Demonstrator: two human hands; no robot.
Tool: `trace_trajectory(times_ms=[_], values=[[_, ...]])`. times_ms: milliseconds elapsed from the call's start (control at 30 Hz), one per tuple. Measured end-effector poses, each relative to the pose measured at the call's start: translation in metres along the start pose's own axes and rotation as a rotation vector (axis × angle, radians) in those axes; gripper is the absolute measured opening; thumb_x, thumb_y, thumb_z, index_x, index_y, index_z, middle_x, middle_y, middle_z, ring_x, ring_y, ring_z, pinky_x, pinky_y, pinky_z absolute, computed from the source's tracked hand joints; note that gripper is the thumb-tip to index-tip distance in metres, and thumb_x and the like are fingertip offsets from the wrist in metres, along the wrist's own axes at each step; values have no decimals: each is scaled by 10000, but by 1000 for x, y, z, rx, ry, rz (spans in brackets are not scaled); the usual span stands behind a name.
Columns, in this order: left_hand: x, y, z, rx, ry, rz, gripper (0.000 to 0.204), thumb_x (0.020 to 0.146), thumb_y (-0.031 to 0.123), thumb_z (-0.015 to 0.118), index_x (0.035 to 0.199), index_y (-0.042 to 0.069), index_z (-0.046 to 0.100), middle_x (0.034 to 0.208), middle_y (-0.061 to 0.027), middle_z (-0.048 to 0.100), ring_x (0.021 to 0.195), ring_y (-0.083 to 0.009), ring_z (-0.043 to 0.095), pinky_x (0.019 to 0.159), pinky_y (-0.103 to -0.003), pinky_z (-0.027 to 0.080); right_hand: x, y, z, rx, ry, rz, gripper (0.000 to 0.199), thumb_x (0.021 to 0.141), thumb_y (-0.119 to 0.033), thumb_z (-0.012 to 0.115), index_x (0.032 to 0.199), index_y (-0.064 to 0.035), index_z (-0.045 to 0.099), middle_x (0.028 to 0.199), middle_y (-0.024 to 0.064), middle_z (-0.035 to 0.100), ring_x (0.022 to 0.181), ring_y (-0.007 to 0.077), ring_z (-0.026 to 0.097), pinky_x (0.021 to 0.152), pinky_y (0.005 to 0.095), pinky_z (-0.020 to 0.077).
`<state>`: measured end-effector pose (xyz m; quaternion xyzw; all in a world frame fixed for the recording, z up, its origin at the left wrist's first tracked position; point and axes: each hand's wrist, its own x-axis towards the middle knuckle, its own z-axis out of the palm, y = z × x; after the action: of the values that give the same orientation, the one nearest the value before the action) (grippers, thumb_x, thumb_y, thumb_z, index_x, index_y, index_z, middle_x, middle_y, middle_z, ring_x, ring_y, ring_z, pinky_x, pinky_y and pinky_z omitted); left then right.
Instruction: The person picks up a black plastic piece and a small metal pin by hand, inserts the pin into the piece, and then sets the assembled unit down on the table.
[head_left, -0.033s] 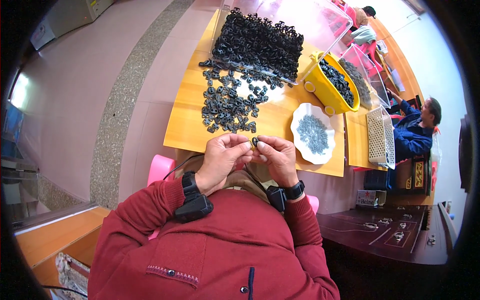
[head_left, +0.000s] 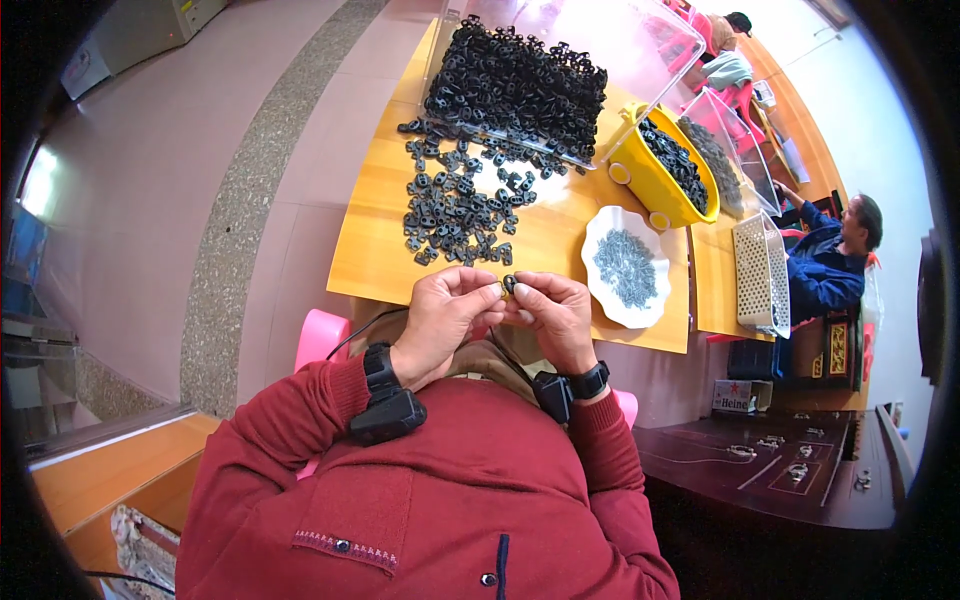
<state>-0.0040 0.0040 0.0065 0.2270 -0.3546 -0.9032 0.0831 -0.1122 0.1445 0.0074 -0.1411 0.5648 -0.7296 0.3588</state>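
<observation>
Both hands up close over the near table edge (head_left: 440,285), left hand (head_left: 445,315) & right hand (head_left: 555,315) pinching one small black part (head_left: 509,284) between fingertips, dead centre btwn them, axis too small to tell, loose parts (head_left: 455,210) just beyond.

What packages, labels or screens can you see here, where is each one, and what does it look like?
Small carton: on the floor right of the wooden table, boxy, white with a red mark and dark lettering.
Screen: far left edge, a glowing blue panel, bent by the lens.
</observation>
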Motion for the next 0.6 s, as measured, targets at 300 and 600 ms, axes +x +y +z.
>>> trace_trajectory(times_ms=[300,600], values=[[-1,1,2,28,-7,2,124,893,63,640,995,3,603,849,-54,667,729,-87,648,652,-192,539,0,1,-3,-57,-34,-2,165,895,-2,615,1043,57,654,940,125,695,753,149,670,684,266,572],[0,0,1,37,-38,10,118,895,47,636,993,-11,605,883,-89,687,766,-130,685,647,-202,547,1,0,-4,1,-53,10,163,894,0,613,1040,58,654,926,126,695,743,148,672,676,270,575]])
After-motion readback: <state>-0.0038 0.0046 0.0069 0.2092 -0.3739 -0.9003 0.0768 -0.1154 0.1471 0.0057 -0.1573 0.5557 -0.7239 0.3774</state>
